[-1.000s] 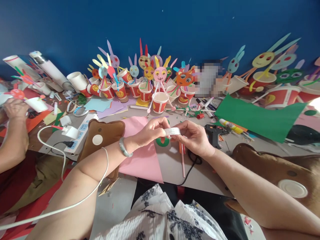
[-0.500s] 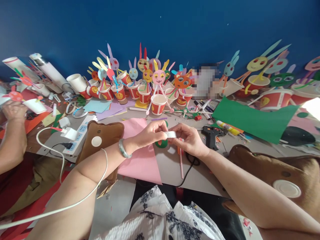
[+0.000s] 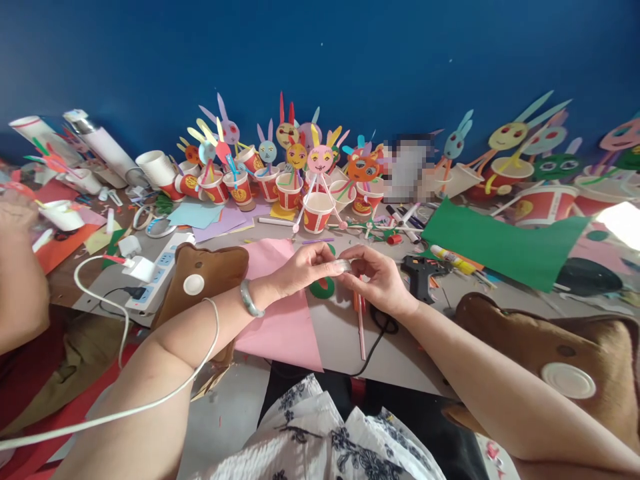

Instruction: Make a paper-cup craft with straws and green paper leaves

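Over the middle of the table, my left hand [image 3: 306,268] and my right hand [image 3: 377,277] meet, both closed. Between their fingertips they pinch a small whitish piece [image 3: 343,266] with a shiny, curved edge; its exact kind is too small to tell. Beneath the hands lies a green paper ring shape [image 3: 323,288], partly covered. Pink paper [image 3: 283,327] spreads under my left wrist. Below my right hand are some pink and orange paper strips [image 3: 361,327], and a black glue gun [image 3: 421,277] rests to its right.
Red paper cups [image 3: 317,217] with paper animal faces line the blue wall. A power strip [image 3: 163,267] and brown cushions [image 3: 210,267] flank my arms. Green paper [image 3: 505,240] lies right. A white cable [image 3: 150,407] crosses my left forearm. Another person's arm [image 3: 23,267] works at left.
The whitish piece has been turned between my fingertips, showing a greyer, more curved side. My hands stay nearly in place. The other person's hand at left has lifted slightly.
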`<state>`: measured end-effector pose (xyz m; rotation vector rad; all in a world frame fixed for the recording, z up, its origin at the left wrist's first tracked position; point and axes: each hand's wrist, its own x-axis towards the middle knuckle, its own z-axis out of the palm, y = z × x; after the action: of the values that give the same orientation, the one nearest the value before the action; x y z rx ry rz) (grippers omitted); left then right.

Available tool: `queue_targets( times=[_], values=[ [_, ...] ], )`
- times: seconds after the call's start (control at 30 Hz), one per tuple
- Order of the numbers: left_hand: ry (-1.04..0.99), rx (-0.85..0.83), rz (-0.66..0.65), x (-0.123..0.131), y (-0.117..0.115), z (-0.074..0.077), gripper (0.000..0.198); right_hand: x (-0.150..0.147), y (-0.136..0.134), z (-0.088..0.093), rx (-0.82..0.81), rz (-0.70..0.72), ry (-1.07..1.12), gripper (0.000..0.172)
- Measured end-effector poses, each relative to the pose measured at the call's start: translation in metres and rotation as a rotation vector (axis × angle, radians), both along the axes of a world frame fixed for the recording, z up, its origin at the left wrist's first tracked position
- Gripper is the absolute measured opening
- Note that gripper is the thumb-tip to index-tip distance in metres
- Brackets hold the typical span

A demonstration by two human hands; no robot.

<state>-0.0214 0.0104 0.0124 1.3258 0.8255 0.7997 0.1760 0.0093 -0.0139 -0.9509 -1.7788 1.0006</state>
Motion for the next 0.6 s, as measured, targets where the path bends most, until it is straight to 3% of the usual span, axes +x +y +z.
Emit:
queue_targets(
  times=[0.3, 0.6],
  values=[
    [-0.029, -0.077, -0.035, -0.0014, 0.0001, -0.0005, 0.040, 0.0000, 0.0007, -0.0004, -0.041, -0.033, -0.002, 0.045],
    [-0.038, -0.121, -0.029, -0.0016, 0.0017, -0.0013, 0.032, 0.0004, 0.0044, 0.0013, -0.054, 0.030, 0.049, 0.050]
  ],
)
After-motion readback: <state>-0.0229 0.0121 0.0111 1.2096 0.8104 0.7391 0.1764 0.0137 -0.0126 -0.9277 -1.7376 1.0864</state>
